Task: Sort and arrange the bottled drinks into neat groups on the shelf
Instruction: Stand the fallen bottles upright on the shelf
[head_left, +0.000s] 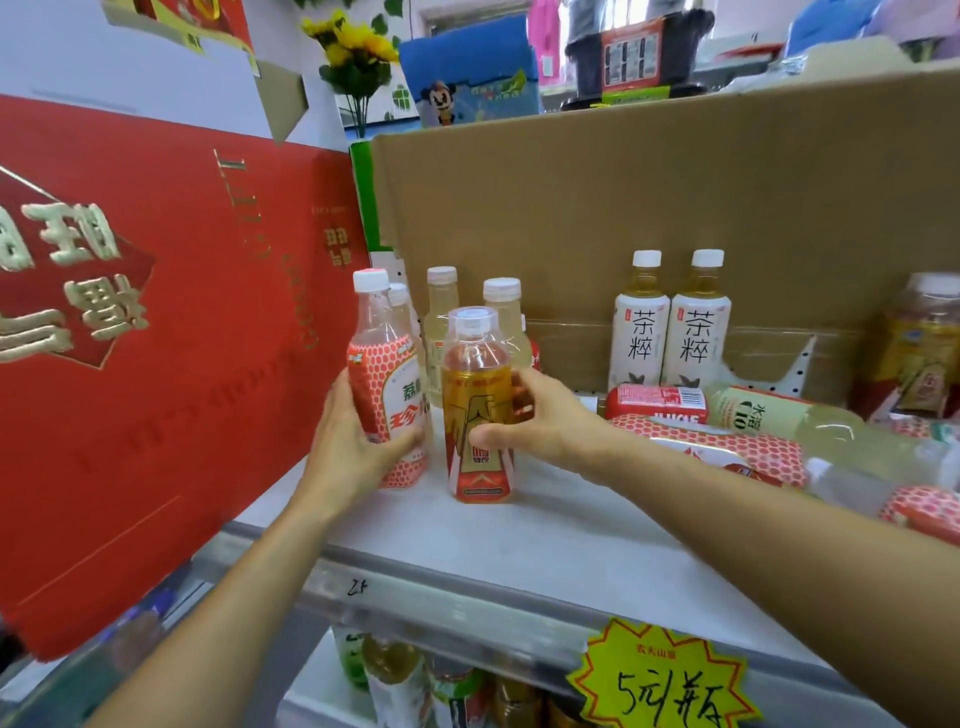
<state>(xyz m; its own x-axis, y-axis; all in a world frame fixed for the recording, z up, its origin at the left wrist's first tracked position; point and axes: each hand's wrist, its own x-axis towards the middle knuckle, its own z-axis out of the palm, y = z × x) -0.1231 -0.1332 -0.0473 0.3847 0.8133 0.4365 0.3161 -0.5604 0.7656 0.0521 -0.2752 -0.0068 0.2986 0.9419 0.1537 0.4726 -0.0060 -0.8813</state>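
Both grips closed: lychee bottle (387, 384), amber bottle (480, 410).

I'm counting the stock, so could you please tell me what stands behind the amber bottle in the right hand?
Behind the amber bottle stand two pale white-capped bottles, with the cardboard box beyond them. Their lower halves and labels are hidden by the amber bottle and right hand.
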